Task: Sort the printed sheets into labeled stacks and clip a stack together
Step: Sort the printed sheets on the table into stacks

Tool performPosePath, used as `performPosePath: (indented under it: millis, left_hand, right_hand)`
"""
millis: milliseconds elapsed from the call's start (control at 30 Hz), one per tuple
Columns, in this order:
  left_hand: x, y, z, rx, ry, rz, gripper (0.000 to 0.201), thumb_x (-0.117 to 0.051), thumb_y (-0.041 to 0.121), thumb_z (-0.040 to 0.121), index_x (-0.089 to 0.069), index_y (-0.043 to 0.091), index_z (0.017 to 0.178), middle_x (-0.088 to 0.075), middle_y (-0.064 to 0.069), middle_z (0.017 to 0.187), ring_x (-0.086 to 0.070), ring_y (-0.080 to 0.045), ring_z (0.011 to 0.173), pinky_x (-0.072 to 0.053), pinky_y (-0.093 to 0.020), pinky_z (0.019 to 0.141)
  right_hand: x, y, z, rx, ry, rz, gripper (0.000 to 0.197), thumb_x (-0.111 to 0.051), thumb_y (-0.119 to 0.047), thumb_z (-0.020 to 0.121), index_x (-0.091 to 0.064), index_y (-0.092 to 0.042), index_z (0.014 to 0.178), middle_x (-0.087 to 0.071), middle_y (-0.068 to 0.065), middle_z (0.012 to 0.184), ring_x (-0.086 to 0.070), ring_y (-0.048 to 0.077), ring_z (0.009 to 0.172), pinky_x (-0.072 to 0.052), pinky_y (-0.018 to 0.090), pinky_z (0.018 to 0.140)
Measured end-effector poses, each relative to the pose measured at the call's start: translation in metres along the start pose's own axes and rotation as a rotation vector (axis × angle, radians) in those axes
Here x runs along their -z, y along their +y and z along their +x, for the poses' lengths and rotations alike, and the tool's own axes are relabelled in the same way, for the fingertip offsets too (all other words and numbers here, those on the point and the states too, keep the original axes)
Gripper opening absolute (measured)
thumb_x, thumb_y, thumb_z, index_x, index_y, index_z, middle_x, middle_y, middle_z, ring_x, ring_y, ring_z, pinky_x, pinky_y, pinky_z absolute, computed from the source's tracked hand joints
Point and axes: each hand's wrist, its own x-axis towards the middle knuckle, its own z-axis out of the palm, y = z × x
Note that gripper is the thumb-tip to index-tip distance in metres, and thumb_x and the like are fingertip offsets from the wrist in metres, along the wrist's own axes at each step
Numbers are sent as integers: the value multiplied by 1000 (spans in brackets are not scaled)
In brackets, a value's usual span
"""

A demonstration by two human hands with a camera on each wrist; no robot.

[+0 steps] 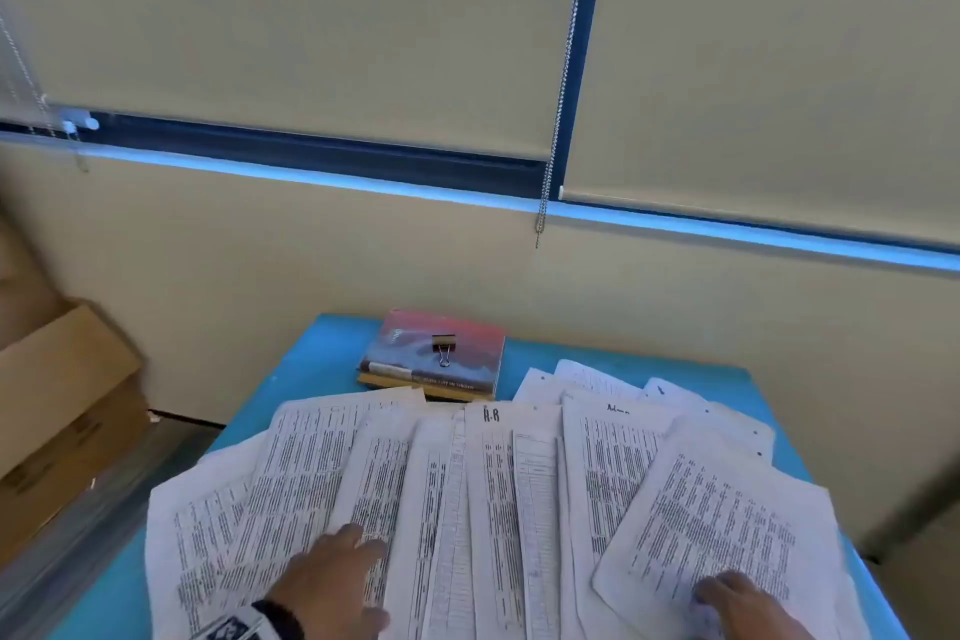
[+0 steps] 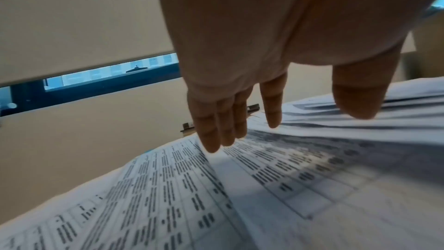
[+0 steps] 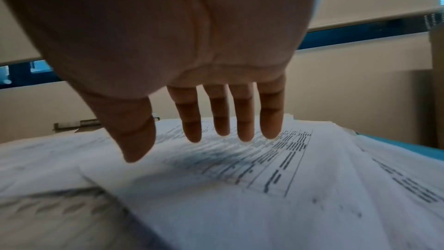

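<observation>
Printed sheets [image 1: 498, 499] lie fanned and overlapping across the near part of the blue table [image 1: 322, 353], one near the middle marked "A.R" at its top edge. Left hand [image 1: 332, 582] stretches over the left side of the fan, its fingers [image 2: 216, 126] straight and slightly spread just above the print, gripping nothing. Right hand [image 1: 748, 608] hangs over the tilted sheet at the right, fingers [image 3: 245, 121] straight and apart, thumb lowest, close to the paper; whether any fingertip touches is unclear. Beyond the sheets a binder clip [image 1: 443, 348] sits on a stack of books [image 1: 436, 364] at the table's far edge.
</observation>
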Motion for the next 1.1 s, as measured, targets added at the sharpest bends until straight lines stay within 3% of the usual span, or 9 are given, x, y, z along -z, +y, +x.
performPosePath:
  millis: [33, 67, 267, 533, 600, 733, 900, 1000, 1100]
  left_hand:
    - [-7, 3, -1, -7, -24, 12, 74, -55, 56, 80, -31, 35, 146, -22, 1, 156, -28, -22, 140, -30, -47, 112]
    - [-10, 8, -6, -1, -36, 27, 71, -56, 53, 80, -34, 33, 144, -25, 0, 154, -32, -23, 137, -32, -46, 110]
    - [-25, 15, -11, 25, 45, 96, 65, -53, 58, 80, -42, 29, 137, -40, 0, 139, -45, -22, 124, -41, -42, 102]
    - [12, 28, -4, 10, 110, -81, 33, -54, 49, 87, -56, 22, 105, -58, 7, 98, -58, -14, 88, -45, -24, 70]
    - [25, 34, 4, -5, 118, -170, 36, -56, 49, 89, -54, 18, 107, -56, 3, 101, -55, -15, 89, -44, -25, 71]
    - [46, 49, 30, -15, 136, -304, 42, -59, 49, 89, -55, 15, 113, -57, -4, 112, -57, -19, 98, -48, -32, 90]
    - [54, 75, 72, 43, 148, -480, 62, -64, 48, 86, -45, 14, 134, -57, -3, 127, -52, -17, 98, -42, -26, 82]
    - [54, 88, 97, 119, 170, -534, 67, -67, 47, 83, -43, 11, 134, -58, -5, 125, -53, -18, 96, -43, -25, 80]
    - [54, 93, 124, 220, 209, -595, 90, -73, 56, 73, -36, 7, 140, -57, -9, 133, -58, -24, 111, -48, -28, 88]
  right_hand:
    - [-3, -6, -7, -23, -69, -24, 10, -50, -61, 81, -41, -57, 79, -41, -9, 124, -44, 15, 128, -33, 29, 107]
    - [-6, -7, -13, -6, -27, -7, 14, -46, -53, 87, -39, -53, 75, -39, -8, 117, -44, 16, 129, -33, 31, 107]
    - [-15, -11, -29, -23, 29, -115, 31, -53, -56, 75, -40, -37, 95, -41, -8, 108, -50, 16, 113, -41, 33, 89]
    - [-4, -28, -26, -125, 36, -113, 14, -51, -39, 79, -46, -29, 71, -49, -13, 86, -55, 11, 89, -45, 23, 73]
    - [0, -31, -24, -162, 24, -94, 13, -50, -35, 80, -47, -28, 69, -47, -13, 82, -55, 11, 89, -41, 20, 67]
    - [-7, -26, -12, -194, 17, -31, 15, -49, -42, 76, -44, -29, 71, -47, -7, 98, -54, 15, 102, -45, 30, 88]
    - [3, -19, 3, -181, -20, -13, 20, -52, -42, 82, -46, -29, 68, -52, -9, 100, -53, 16, 110, -38, 26, 97]
    - [17, -10, 19, -150, -68, -34, 18, -57, -44, 80, -49, -30, 70, -57, -10, 101, -53, 14, 103, -36, 22, 86]
    - [30, 10, 42, -140, -44, -47, 21, -59, -49, 76, -49, -30, 75, -56, -11, 90, -56, 10, 90, -41, 21, 71]
